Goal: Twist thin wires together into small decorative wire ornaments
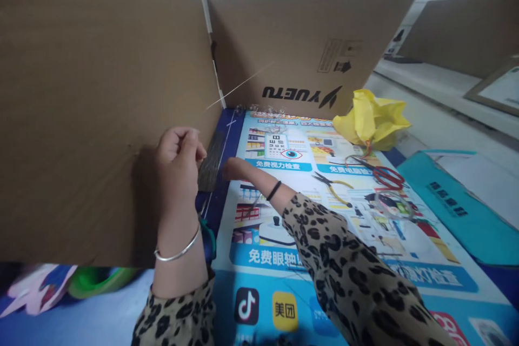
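Close against the cardboard wall, our left hand is raised, fingers curled together, just below one thin thread. Our right hand reaches to one dark bundle (its fingers hidden, we cannot tell). Beyond lie one pair of pliers and one pair of red scissors.

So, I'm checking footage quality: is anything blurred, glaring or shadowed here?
Head view: the left hand casts a soft shadow on the cardboard panel; the green roll at lower left is blurred; the poster print is readable, without strong glare.
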`<state>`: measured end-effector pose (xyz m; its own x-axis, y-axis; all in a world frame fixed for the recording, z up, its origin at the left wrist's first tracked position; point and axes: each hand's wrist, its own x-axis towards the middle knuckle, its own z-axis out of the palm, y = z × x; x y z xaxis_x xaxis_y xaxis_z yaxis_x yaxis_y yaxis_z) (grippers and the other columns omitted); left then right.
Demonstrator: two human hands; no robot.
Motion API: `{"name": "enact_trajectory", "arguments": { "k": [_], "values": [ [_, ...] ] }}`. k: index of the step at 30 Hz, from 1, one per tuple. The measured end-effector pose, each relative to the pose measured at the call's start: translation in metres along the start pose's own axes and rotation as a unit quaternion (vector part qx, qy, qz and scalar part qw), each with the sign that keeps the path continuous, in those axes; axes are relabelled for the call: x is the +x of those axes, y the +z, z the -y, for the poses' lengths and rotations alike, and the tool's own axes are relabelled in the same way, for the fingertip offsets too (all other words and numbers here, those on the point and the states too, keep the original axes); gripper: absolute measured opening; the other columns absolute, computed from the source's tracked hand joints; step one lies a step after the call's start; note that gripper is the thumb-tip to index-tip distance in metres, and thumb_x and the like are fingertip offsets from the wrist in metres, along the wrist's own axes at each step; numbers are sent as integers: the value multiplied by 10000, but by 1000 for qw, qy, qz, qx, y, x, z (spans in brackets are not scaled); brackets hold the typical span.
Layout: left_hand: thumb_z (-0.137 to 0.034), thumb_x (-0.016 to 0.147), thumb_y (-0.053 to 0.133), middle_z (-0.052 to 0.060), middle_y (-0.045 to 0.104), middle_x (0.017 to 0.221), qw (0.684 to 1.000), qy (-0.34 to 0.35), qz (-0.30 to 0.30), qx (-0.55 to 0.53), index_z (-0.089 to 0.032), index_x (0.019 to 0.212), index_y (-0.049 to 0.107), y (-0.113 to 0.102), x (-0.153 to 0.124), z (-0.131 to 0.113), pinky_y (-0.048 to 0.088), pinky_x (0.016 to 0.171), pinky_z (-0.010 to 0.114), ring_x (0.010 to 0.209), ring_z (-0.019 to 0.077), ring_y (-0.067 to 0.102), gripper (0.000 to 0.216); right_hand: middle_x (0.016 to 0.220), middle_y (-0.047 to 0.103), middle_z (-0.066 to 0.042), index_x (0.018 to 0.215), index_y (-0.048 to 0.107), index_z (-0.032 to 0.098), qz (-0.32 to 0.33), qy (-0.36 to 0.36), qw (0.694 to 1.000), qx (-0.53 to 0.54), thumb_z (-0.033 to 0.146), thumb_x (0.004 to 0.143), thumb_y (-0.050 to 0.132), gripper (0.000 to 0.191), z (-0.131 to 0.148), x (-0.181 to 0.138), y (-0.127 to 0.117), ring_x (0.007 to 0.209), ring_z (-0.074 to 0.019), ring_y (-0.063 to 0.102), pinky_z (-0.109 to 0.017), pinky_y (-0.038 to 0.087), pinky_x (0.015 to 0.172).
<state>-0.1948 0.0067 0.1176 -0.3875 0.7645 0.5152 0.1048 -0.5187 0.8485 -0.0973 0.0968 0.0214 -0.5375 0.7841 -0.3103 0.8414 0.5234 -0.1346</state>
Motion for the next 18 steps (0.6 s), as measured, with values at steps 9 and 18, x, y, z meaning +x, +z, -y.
{"name": "enact_trajectory", "arguments": {
  "k": [9, 18],
  "values": [
    [-307, 805, 537, -60, 465, 487, 999, -12, 17, -38, -180, 762, 528, 3, 0, 4, 347, 460, 179, 447, 65, 427, 135, 1008, 680, -149, 987, 669, 114, -64, 0, 997, 31, 179, 828, 453, 277, 22, -14, 15, 929, -228, 647, -266, 495, 755],
    [-306, 785, 550, -62, 458, 461, 997, -13, -2, -73, -191, 741, 539, 0, 8, 6, 342, 453, 213, 431, 85, 416, 123, 1081, 643, -206, 1063, 640, 93, -73, 30, 995, 60, 136, 849, 436, 298, 48, 6, 17, 1023, -291, 611, -407, 519, 788]
  ]
}}
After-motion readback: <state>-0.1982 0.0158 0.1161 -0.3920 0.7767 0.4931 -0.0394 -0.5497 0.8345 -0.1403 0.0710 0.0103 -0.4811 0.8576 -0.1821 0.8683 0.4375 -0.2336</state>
